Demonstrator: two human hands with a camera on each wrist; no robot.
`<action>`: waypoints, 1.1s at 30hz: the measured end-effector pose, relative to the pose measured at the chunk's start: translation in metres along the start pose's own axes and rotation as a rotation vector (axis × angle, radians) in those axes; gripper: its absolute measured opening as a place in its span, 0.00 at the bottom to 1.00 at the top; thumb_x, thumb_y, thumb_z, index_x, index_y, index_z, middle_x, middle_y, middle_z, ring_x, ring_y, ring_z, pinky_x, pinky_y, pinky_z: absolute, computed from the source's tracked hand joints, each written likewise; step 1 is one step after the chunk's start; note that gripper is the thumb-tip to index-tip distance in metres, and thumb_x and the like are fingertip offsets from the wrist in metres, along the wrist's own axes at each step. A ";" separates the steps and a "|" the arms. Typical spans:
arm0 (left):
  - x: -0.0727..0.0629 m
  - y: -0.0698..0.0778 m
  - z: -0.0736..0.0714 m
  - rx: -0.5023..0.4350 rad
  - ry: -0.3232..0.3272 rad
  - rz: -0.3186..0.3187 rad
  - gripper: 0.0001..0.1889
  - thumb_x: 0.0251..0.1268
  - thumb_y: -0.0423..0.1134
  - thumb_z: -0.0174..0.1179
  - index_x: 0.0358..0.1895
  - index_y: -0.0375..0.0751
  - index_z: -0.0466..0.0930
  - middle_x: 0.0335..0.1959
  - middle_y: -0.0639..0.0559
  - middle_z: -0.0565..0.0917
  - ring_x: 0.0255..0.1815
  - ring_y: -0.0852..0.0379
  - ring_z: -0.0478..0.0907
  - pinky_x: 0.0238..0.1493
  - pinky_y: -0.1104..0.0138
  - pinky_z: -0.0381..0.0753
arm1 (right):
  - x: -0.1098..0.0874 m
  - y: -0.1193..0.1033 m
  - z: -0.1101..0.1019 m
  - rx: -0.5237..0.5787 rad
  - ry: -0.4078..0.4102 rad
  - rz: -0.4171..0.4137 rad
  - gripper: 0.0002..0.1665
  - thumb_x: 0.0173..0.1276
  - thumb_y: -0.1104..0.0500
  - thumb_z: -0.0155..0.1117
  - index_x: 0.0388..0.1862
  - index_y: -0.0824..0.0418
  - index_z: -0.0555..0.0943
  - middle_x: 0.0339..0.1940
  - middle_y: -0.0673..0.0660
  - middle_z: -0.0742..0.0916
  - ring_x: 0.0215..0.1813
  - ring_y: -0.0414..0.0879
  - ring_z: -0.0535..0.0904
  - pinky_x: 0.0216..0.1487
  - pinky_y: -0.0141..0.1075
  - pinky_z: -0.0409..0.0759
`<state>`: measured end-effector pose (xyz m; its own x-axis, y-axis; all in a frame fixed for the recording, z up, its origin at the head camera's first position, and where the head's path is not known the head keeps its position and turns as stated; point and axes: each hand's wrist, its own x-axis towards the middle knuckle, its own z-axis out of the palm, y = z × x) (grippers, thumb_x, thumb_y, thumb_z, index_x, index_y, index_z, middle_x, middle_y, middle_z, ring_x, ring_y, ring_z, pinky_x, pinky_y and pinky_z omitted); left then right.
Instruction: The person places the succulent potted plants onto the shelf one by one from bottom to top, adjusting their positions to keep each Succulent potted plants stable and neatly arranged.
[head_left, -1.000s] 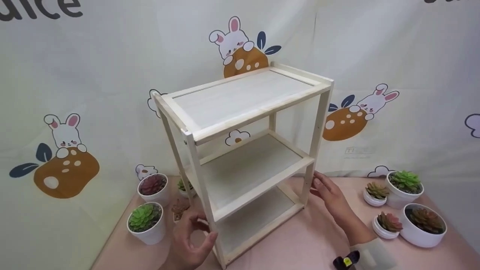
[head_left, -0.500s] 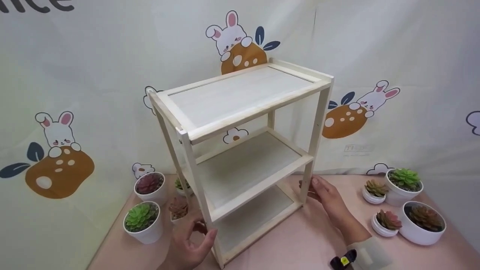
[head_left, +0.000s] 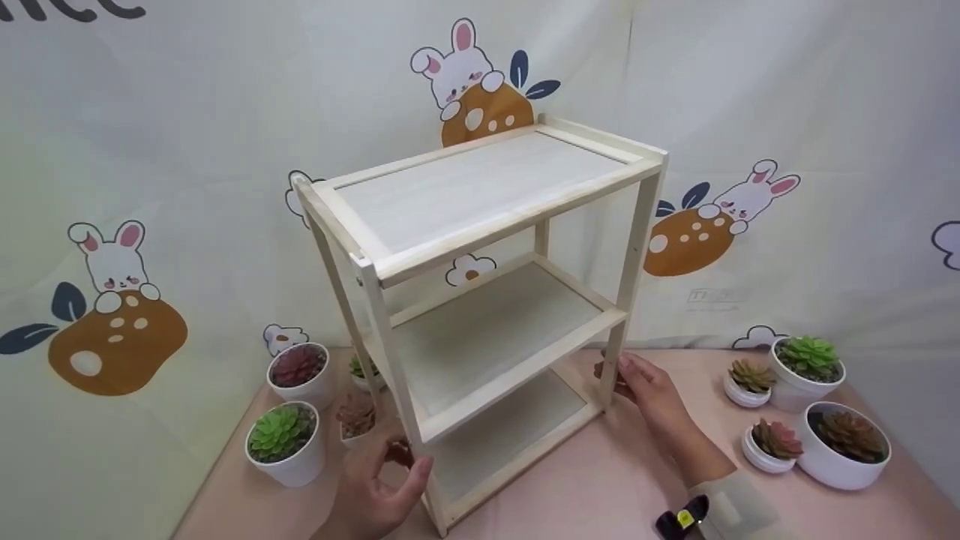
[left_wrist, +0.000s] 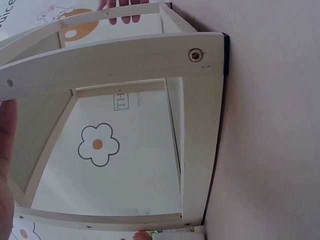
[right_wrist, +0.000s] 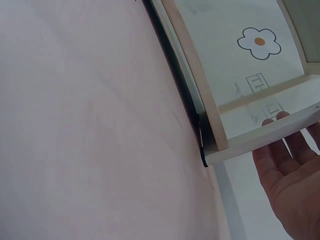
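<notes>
A pale wooden three-tier shelf [head_left: 480, 199] stands upright on the pink tabletop, turned at an angle. Low on its front left post, my left hand [head_left: 375, 480] holds on with bent fingers and the thumb in front. Only a strip of that hand [left_wrist: 6, 160] shows at the left wrist view's edge, touching the post. My right hand [head_left: 660, 401] grips the right post below the middle tier. In the right wrist view its fingertips [right_wrist: 283, 115] reach over to the inner side of the post. A hex bolt [left_wrist: 195, 55] sits in the frame's lower corner.
Potted succulents flank the shelf: a green one [head_left: 285, 442] and a dark red one [head_left: 298, 379] at left, several white pots including a wide bowl [head_left: 847, 450] at right. A small pot [head_left: 356, 416] stands close behind the left post. A printed cloth [head_left: 225, 135] hangs behind.
My right hand's fingers have come round the right post to its inner side. The left hand keeps its place. The whole view has shifted slightly.
</notes>
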<state>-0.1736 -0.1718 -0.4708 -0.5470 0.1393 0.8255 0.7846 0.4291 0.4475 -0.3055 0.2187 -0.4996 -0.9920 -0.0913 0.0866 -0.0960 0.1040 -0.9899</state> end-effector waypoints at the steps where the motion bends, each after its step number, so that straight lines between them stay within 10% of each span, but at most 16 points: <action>1: 0.000 0.000 0.000 0.007 0.003 0.004 0.22 0.49 0.23 0.71 0.50 0.39 0.80 0.35 0.50 0.84 0.32 0.66 0.82 0.30 0.75 0.83 | 0.000 0.000 0.000 0.003 0.001 -0.002 0.28 0.86 0.48 0.48 0.68 0.67 0.77 0.59 0.65 0.87 0.59 0.43 0.85 0.63 0.33 0.81; 24: 0.005 0.002 -0.002 0.056 -0.022 0.001 0.22 0.53 0.24 0.72 0.52 0.40 0.80 0.38 0.53 0.85 0.33 0.65 0.84 0.33 0.76 0.84 | -0.013 -0.003 -0.005 0.041 0.026 -0.027 0.27 0.88 0.52 0.44 0.64 0.72 0.77 0.53 0.64 0.88 0.55 0.42 0.86 0.61 0.33 0.82; 33: 0.012 0.010 -0.004 0.094 -0.083 -0.201 0.17 0.66 0.31 0.69 0.56 0.41 0.79 0.42 0.54 0.84 0.38 0.66 0.83 0.35 0.73 0.86 | -0.021 -0.006 -0.014 0.008 0.035 0.002 0.30 0.88 0.48 0.44 0.67 0.72 0.76 0.55 0.64 0.88 0.55 0.41 0.86 0.61 0.32 0.82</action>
<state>-0.1711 -0.1690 -0.4549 -0.7142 0.1137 0.6906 0.6293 0.5362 0.5625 -0.2854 0.2337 -0.4943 -0.9944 -0.0568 0.0885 -0.0937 0.0964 -0.9909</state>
